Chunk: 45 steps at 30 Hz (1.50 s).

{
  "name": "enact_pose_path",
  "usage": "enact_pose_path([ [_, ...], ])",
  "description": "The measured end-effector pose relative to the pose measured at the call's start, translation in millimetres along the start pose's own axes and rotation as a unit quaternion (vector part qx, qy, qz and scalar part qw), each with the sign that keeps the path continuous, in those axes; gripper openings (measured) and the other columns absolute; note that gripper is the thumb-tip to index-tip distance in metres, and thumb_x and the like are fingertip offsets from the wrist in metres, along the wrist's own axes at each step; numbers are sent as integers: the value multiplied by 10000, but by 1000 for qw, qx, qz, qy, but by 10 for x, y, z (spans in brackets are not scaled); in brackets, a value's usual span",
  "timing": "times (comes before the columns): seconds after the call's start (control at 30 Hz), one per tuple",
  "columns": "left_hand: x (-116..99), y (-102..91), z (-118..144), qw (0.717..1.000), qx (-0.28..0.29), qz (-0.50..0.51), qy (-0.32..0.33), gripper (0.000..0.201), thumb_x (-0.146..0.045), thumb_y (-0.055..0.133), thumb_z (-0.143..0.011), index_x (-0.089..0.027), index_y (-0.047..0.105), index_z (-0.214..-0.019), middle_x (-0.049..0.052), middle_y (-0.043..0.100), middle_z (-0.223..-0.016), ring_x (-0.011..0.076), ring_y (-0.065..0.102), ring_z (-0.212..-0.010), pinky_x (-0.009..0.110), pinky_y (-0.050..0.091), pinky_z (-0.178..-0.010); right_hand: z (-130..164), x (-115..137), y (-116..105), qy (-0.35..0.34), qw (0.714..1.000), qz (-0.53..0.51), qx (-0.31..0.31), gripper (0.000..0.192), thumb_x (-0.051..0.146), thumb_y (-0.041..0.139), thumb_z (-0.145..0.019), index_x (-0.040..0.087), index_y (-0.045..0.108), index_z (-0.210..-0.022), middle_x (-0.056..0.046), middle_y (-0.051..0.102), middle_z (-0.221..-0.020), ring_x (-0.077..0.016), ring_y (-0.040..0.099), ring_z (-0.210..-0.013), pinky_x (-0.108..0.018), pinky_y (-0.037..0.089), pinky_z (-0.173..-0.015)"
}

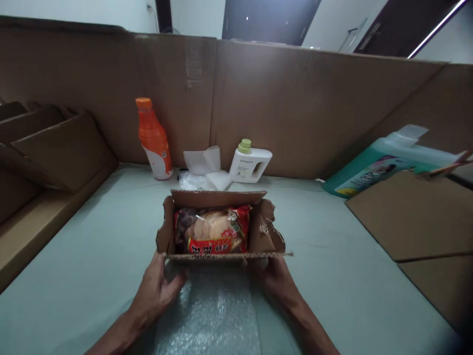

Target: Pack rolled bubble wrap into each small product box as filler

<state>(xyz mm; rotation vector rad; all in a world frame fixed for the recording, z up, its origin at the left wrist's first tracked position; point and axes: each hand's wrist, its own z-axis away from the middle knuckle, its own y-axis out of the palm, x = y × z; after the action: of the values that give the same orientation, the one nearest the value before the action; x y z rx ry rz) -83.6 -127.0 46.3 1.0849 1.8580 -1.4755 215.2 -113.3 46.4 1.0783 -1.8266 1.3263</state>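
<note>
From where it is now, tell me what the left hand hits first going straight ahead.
The left hand would meet the cardboard box at its near-left corner straight away; it appears already touching there, though depth is unclear.

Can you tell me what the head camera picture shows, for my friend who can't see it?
Two hands, left hand and right hand, hold an open cardboard box with a red snack packet inside, on a pale table. Behind stand an orange bottle and a white jug.

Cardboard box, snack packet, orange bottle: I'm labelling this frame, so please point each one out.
cardboard box (165,236), head view, on its left flap.
snack packet (212,231), head view, on its clear middle.
orange bottle (151,133), head view, on its orange body.
</note>
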Motion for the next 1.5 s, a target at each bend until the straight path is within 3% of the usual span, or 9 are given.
enact_pose_path([
  [0.2, 55, -13, -345, 999, -7, 13, -38, 539, -371, 587, -874, -199, 484, -1375, 158, 635, -1252, 311, 657, -1087, 403, 602, -762, -257, -49, -77, 70, 996, 38, 29, 542, 469, 748, -736, 154, 670, -1171, -125, 762, -1040, -314, 713, -903, -443, 598, -779],
  [0.4, -125, -263, 385, 988, -18, -136, 73, 687, -309, 564, -957, -288, 255, -1570, 138, 432, -1549, 325, 463, -1398, 531, 437, -1121, 533, 206, -103, -6, 984, 149, -93, 388, 282, 579, -941, 226, 606, -1324, -114, 683, -1296, -262, 654, -1159, -450, 555, -954],
  [0.53, -236, -23, 828, 950, 126, -207, 195, 677, -281, 482, -985, -184, 197, -1591, 166, 373, -1602, 302, 345, -1488, 494, 357, -1181, 939, 517, 446, -156, 966, 191, 79, 386, 170, 522, -951, 196, 603, -1328, -108, 665, -1346, -252, 587, -1274, -447, 492, -1060],
  [0.67, 7, 118, 881, 900, 207, -307, 230, 792, -534, 508, -965, -90, 244, -1566, 215, 401, -1581, 345, 324, -1496, 547, 231, -1214, 1076, 502, 753, -163, 925, 288, 187, 482, 215, 550, -947, 130, 531, -1421, -144, 540, -1499, -292, 469, -1402, -476, 427, -1118],
  [0.87, 172, -225, 910, 900, 227, -325, 183, 709, -584, 456, -982, -218, 290, -1566, 162, 248, -1661, 357, 216, -1537, 600, 129, -1223, 1506, 232, 84, -105, 903, 408, 83, 539, 361, 500, -1003, 150, 436, -1495, -188, 521, -1502, -341, 458, -1404, -537, 384, -1096],
  [1.0, 18, -514, 1103, 903, 258, -260, 226, 813, -638, 489, -947, -237, 211, -1596, 135, 218, -1675, 337, 169, -1552, 559, 128, -1243, 1896, 396, -251, -165, 907, 361, 142, 640, 425, 561, -969, 155, 393, -1525, -187, 478, -1532, -325, 415, -1435, -496, 427, -1071],
  [1.27, 42, -654, 1397, 879, 317, -218, 282, 911, -570, 641, -868, -229, 209, -1594, 139, 345, -1626, 357, 284, -1512, 631, 221, -1201, 1857, 574, -91, -196, 911, 289, 217, 347, 89, 539, -921, 213, 673, -1216, -132, 612, -1423, -286, 531, -1356, -490, 519, -1001],
  [1.4, 77, -618, 1453, 913, 255, -181, 264, 704, -315, 613, -920, -204, 313, -1548, 137, 501, -1530, 309, 427, -1442, 596, 297, -1184, 1782, 671, -104, -187, 948, 174, 192, 266, 127, 523, -968, 228, 703, -1136, -84, 756, -1185, -235, 672, -1179, -427, 563, -952],
  [1.5, 31, -582, 1453, 954, 176, -89, 228, 449, -155, 508, -935, -226, 518, -1378, 85, 693, -1304, 239, 613, -1256, 494, 418, -1120, 1754, 788, -124, -90, 979, 96, 154, 228, 205, 515, -990, 226, 730, -1065, -55, 794, -972, -200, 748, -901, -332, 605, -804],
])
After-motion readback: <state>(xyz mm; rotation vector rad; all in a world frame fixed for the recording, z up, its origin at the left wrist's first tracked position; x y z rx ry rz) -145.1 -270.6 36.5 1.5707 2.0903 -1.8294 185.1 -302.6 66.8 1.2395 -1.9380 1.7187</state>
